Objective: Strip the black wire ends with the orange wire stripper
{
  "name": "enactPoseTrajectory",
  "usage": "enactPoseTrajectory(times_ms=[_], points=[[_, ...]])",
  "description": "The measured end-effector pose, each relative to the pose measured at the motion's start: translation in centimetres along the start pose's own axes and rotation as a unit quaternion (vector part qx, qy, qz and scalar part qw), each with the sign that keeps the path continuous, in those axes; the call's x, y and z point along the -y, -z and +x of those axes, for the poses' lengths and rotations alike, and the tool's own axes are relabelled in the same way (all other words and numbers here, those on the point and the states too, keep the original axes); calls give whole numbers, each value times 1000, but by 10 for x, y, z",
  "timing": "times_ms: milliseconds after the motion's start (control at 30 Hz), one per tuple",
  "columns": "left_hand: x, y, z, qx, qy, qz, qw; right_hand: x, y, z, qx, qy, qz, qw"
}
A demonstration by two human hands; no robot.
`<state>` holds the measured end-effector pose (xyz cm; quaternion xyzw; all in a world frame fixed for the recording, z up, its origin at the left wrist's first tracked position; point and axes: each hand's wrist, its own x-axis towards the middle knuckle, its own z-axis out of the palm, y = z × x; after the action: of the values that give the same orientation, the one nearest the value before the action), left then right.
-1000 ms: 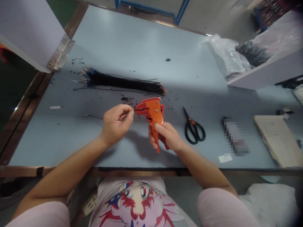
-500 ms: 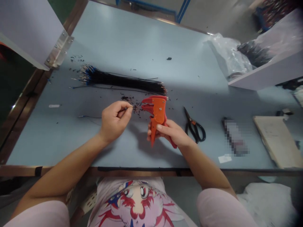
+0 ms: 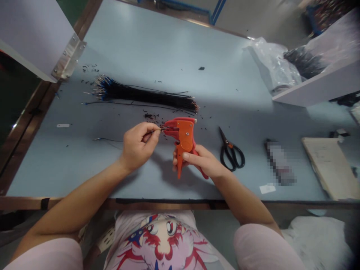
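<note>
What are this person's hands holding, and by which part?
The right hand holds an orange wire stripper by its handles; the left hand pinches a thin black wire between thumb and fingers.

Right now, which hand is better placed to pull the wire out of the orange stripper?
Probably the left hand: it pinches the wire in the stripper; the right hand grips the stripper.
</note>
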<state>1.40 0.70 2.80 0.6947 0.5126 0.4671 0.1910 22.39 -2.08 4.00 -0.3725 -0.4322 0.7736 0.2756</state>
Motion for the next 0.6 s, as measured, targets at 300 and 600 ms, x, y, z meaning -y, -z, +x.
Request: enactPoseTrajectory(times_ms=[300,600], points=[[3,2,5,-43,56,-9,997,-10,18,20,-29,-198,140,970],[7,0,7,-39,70,-33,996,-7,18,11,26,-75,127,989]])
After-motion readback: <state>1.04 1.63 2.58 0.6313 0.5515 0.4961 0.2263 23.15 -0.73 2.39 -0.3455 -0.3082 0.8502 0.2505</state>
